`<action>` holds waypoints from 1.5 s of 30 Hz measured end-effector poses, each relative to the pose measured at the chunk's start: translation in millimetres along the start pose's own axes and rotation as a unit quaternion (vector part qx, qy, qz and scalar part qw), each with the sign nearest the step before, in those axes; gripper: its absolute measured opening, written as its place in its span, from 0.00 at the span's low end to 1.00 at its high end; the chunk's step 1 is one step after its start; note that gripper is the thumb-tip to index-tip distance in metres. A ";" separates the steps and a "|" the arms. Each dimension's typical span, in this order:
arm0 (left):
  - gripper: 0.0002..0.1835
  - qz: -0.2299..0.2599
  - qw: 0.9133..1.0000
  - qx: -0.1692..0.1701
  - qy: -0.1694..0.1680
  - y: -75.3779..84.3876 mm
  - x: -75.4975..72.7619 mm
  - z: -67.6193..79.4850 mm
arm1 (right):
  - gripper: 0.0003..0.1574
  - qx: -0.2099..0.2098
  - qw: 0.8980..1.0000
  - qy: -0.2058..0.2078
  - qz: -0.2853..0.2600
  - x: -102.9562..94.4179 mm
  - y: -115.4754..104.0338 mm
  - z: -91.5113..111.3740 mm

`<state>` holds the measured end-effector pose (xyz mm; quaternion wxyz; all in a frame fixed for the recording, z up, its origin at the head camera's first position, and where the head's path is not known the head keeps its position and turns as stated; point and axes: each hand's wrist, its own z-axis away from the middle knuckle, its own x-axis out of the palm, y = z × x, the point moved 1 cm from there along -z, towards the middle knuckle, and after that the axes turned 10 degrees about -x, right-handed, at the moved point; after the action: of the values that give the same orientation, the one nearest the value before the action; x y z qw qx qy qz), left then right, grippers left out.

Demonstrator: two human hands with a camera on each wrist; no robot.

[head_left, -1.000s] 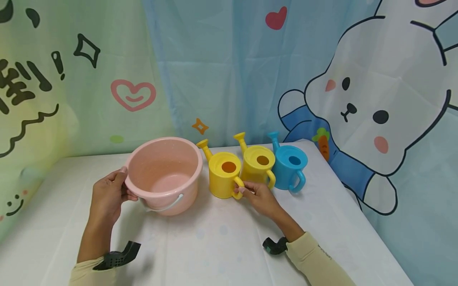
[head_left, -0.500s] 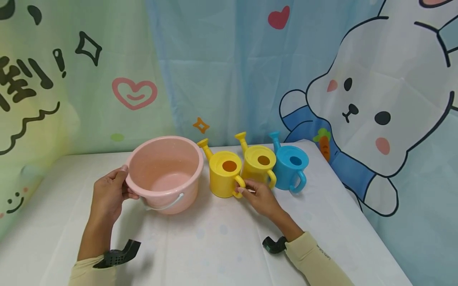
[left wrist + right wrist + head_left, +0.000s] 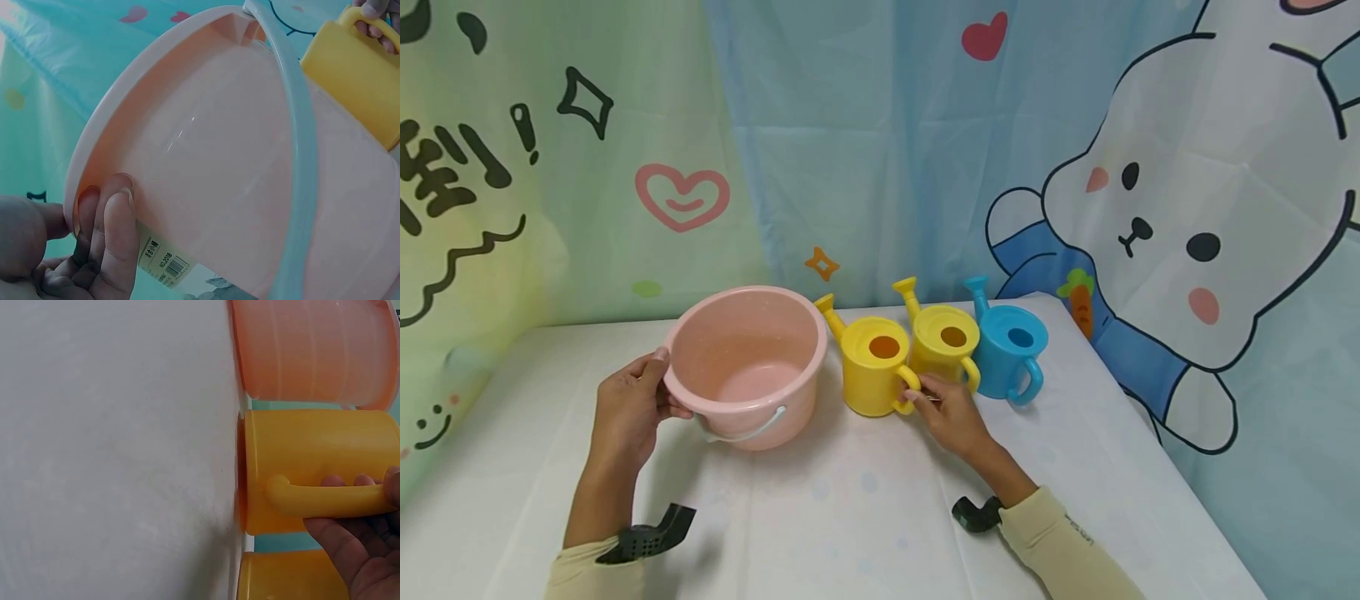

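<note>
Fingers of the right hand [image 3: 951, 413] were curled through the handle of the yellow watering can [image 3: 872, 364] at frame centre; the pink bucket [image 3: 741, 367] was steadied at its rim by the left hand [image 3: 628, 408], its grip closed there.

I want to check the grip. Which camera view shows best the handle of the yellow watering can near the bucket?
The right wrist view: the handle fills the frame, with fingers curled around it. The head view shows it small; the left wrist view shows only its top at the corner.
</note>
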<state>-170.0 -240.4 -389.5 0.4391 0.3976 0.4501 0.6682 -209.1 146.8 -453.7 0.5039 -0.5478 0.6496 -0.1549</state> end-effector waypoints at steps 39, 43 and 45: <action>0.39 0.021 1.000 -0.009 -0.009 0.2 -0.3 2.8 | 0.10 -0.037 0.998 -0.015 -0.049 -50.4 -25.5 -4.1; 0.39 0.022 1.000 -0.006 -0.009 -0.5 0.7 3.8 | 0.11 -0.030 0.999 -0.019 -0.038 -58.0 -28.4 -5.5; 0.38 0.022 1.000 -0.005 -0.011 -0.7 1.1 4.2 | 0.11 -0.021 0.999 -0.022 -0.028 -62.3 -30.0 -6.1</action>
<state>-166.3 -238.2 -388.9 0.4310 0.4124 0.4329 0.6759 -204.1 188.2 -398.2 0.5019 -0.5797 0.6257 -0.1435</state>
